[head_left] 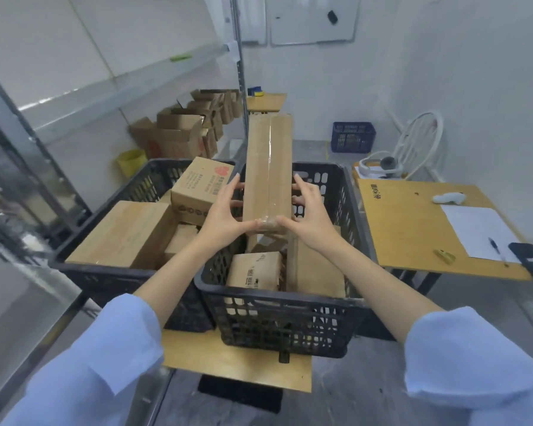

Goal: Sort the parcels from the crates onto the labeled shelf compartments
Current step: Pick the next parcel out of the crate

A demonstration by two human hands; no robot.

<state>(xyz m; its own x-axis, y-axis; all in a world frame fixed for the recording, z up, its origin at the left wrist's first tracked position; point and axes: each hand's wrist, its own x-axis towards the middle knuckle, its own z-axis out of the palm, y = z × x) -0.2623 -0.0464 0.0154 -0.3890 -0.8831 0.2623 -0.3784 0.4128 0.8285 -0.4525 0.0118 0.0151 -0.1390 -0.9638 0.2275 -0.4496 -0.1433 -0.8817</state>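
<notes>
A long narrow cardboard parcel (268,167) sealed with clear tape is held above the right black crate (277,327), pointing away from me. My left hand (225,210) grips its near left side, and my right hand (308,213) grips its near right side, thumbs at the near end. Inside the right crate lie a small printed box (254,270) and a flat brown parcel (317,272). The left black crate (111,278) holds a large flat box (120,235) and a box with a red logo (197,186).
A metal shelf unit (83,99) runs along the left wall, with open cartons (182,130) on the floor under it. A wooden desk (419,229) at right carries paper, a pen and a phone. A blue crate (353,137) stands by the far wall.
</notes>
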